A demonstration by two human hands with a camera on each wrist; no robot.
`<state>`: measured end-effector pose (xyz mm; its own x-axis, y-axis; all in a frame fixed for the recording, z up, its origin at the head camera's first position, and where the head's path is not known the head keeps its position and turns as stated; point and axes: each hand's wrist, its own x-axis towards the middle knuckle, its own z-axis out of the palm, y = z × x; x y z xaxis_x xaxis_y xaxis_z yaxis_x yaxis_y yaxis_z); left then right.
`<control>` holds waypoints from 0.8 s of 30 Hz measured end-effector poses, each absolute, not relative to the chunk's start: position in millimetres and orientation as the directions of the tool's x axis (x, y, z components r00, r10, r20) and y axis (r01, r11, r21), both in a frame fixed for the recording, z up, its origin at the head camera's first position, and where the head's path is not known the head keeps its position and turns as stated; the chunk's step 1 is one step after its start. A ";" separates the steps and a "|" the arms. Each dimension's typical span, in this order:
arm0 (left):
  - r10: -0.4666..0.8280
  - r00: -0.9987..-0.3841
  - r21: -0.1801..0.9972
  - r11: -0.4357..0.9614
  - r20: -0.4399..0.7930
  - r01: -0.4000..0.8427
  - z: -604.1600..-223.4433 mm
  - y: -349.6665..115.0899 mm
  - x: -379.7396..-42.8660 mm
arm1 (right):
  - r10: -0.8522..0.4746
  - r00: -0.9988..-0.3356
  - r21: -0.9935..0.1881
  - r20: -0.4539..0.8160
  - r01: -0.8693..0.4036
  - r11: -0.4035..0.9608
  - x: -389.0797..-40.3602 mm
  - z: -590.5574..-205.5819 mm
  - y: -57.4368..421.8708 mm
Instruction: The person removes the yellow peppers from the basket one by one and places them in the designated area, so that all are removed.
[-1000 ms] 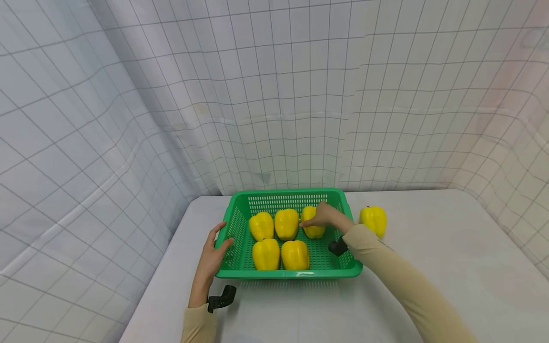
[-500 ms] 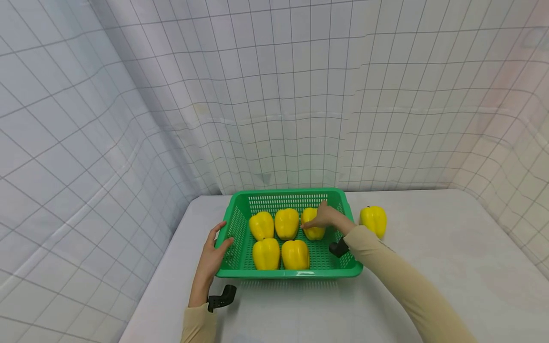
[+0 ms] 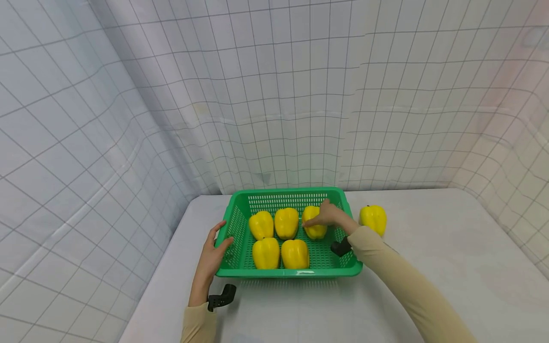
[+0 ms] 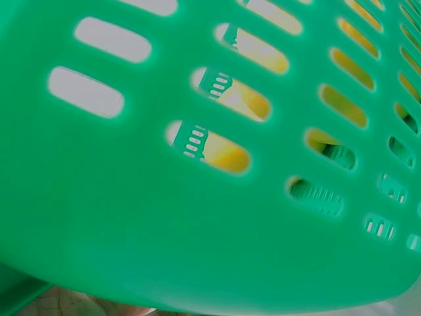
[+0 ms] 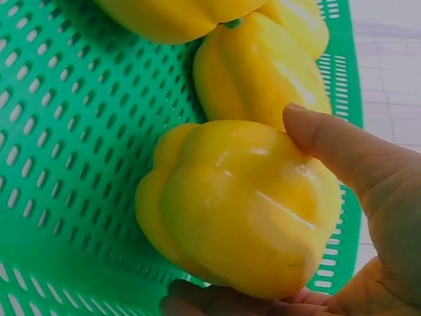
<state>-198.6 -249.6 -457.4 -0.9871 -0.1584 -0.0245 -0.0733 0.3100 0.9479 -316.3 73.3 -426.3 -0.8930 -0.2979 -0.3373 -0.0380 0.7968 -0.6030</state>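
A green plastic basket (image 3: 257, 273) holds several yellow bell peppers. At its back right, my right hand (image 3: 328, 214) grips one bell pepper (image 5: 237, 204), thumb on one side and fingers round the other. In the right wrist view this pepper lies on its side, close against another bell pepper (image 5: 260, 72). My left hand (image 3: 211, 257) holds the basket's left rim, its thumb over the inner side and its fingers outside. The left wrist view is mostly filled by the slotted basket wall (image 4: 131, 217), with yellow showing through the slots.
One more yellow bell pepper (image 3: 373, 220) stands on the white table (image 3: 446, 247), just right of the basket. Gridded white curtains (image 3: 283, 109) rise behind the table and on both sides.
My right hand and the bell pepper in it have shifted slightly to the right within the basket. The left hand stays on the rim.
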 end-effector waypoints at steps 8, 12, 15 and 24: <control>-0.157 -0.987 0.949 0.308 -0.024 -0.072 -457.0 -249.5 -198.5 | -0.307 -0.915 -0.629 -0.264 -0.078 0.774 -313.4 -418.5 75.1; -0.161 -0.987 0.948 0.309 -0.025 -0.074 -457.3 -249.6 -198.2 | -0.301 -0.923 -0.637 -0.242 -0.083 0.766 -312.6 -414.3 74.7; -0.161 -0.987 0.947 0.312 -0.026 -0.076 -457.3 -249.7 -198.0 | -0.304 -0.924 -0.646 -0.234 -0.085 0.758 -311.3 -410.9 74.8; -0.164 -0.986 0.946 0.315 -0.026 -0.077 -458.1 -250.2 -198.9 | -0.307 -0.936 -0.713 -0.172 -0.097 0.695 -304.5 -400.6 77.7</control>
<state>-198.9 -250.2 -458.1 -0.9862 -0.1637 -0.0258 -0.0770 0.3148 0.9460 -304.5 77.7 -400.6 -0.9359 -0.3073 -0.1724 -0.0968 0.6947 -0.7127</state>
